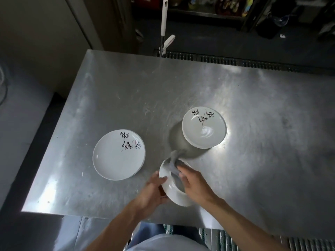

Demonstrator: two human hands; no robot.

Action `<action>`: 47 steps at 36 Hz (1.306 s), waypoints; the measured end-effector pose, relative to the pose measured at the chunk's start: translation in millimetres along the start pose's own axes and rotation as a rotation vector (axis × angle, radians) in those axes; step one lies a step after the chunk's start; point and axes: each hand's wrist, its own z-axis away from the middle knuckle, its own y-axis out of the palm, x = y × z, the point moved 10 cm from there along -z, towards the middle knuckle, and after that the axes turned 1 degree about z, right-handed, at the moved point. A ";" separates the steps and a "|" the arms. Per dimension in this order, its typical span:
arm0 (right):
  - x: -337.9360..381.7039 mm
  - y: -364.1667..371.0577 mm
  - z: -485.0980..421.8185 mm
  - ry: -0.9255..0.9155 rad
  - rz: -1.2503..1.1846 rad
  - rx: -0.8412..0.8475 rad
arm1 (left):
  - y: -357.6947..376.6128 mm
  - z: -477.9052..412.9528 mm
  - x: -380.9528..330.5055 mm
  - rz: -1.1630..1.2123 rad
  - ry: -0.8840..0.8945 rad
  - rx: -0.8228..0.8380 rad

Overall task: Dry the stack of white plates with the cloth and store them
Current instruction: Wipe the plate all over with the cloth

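My left hand grips a white plate by its left rim, tilted above the near middle of the steel table. My right hand holds a grey cloth against the plate's face, blurred with motion. A stack of white plates with black brush lettering stands to the right on the table. Another white lettered plate, with at least one more under it, lies to the left.
A white-handled mop or squeegee leans beyond the table's far edge. Dark shelves with bottles stand at the back. A floor drain grate runs behind the table. A wall and lower surface lie at left.
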 end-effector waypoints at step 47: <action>-18.7 -88.4 15.5 0.251 -0.066 -0.421 | 21.6 4.9 -69.0 -0.229 0.183 -0.196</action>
